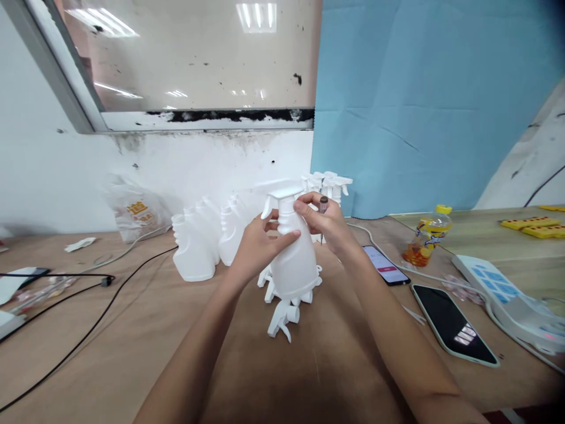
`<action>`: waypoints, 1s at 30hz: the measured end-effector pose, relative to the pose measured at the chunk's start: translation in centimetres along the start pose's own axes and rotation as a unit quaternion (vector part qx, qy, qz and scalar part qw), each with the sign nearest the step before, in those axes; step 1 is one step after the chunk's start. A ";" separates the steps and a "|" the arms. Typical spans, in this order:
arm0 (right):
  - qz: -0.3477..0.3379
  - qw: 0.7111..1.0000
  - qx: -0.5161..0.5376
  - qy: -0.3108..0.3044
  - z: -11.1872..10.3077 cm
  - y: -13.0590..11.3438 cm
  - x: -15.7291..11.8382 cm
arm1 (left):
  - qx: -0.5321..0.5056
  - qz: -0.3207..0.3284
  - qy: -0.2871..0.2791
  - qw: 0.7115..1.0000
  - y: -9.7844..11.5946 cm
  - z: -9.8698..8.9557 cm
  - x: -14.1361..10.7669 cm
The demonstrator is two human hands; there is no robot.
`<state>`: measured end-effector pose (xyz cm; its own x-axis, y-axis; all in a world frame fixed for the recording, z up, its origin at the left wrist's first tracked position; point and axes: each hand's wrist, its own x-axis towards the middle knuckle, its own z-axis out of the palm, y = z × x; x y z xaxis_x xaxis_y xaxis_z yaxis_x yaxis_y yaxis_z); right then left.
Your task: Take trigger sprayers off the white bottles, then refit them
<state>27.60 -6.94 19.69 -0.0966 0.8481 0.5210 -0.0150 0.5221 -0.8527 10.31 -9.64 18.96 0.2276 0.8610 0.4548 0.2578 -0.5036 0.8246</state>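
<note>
A white plastic spray bottle (295, 268) is held up in front of me, slightly tilted. My left hand (260, 238) is closed around its neck and upper body, thumb across the front. On top of the bottle sits a white trigger sprayer head (283, 193), its lever pointing left. The fingers of my right hand (325, 222) pinch the head's collar from the right. A dark-capped, pen-like tool (323, 205) is tucked in that same hand. Below the bottle lie several loose trigger heads, the nearest one (282, 319) on its side, others partly hidden.
Headless white bottles (194, 253) stand at left; bottles with trigger heads (339, 187) stand behind my right hand. Rightward are two phones (454, 324) (386, 266), a yellow-capped drink bottle (428, 235) and a white-blue device (498, 288). A black cable (106, 312) crosses the left side.
</note>
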 end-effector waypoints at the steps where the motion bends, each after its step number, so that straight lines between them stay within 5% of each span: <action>1: -0.001 1.000 -0.005 0.001 0.2 -0.2 -0.2 | 0.017 0.007 0.001 1.000 0.2 -0.1 -0.1; 9: -0.030 0.996 -0.070 0.036 1.2 -0.6 -0.5 | 0.082 0.026 -0.022 0.996 -0.8 -0.9 0.1; 16: 0.052 0.990 0.057 -0.118 0.5 0.7 -0.1 | 0.030 -0.003 -0.086 0.996 -1.2 -1.7 0.5; 21: 0.017 0.999 0.032 -0.037 1.3 1.4 0.1 | 0.078 -0.016 -0.053 0.995 -1.5 -1.7 0.6; 26: 0.019 0.993 0.098 -0.070 1.8 1.6 0.0 | 0.060 -0.031 -0.050 0.996 -1.2 -2.1 0.5; 30: 0.012 0.997 0.067 -0.029 1.9 1.8 0.1 | 0.048 -0.039 -0.046 0.997 -1.2 -2.6 0.6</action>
<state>25.72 -6.11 18.17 -0.1551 0.8513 0.5011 -0.1449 0.4822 -0.8640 7.73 -8.30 19.07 0.2878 0.8902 0.3532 0.3662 -0.4431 0.8183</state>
